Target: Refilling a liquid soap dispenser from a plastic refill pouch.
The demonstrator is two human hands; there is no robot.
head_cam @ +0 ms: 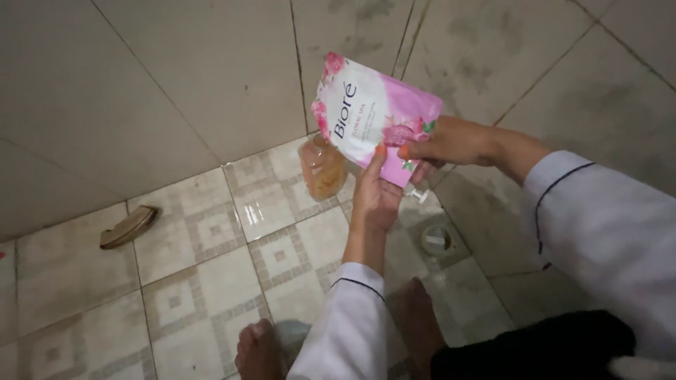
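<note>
Patterned beige floor tiles (204,295) meet plain grey wall tiles in a bathroom corner, where a person crouches, bare feet showing at the bottom edge, with a clear bottle (322,169) of amber liquid standing open on the floor under a raised pink-and-white refill pouch (370,112) with a flower print. The left hand (374,197) props the pouch's lower edge with its fingers curled closed on it, and the right hand (451,143) pinches the right corner shut between thumb and fingertips, so I judge the step in hand to be opening or tipping the pouch, which calls for steadying it over the bottle mouth. A white pump head (419,193) lies near a round drain (436,239), and a brown curved object (128,226) rests well apart at left.
</note>
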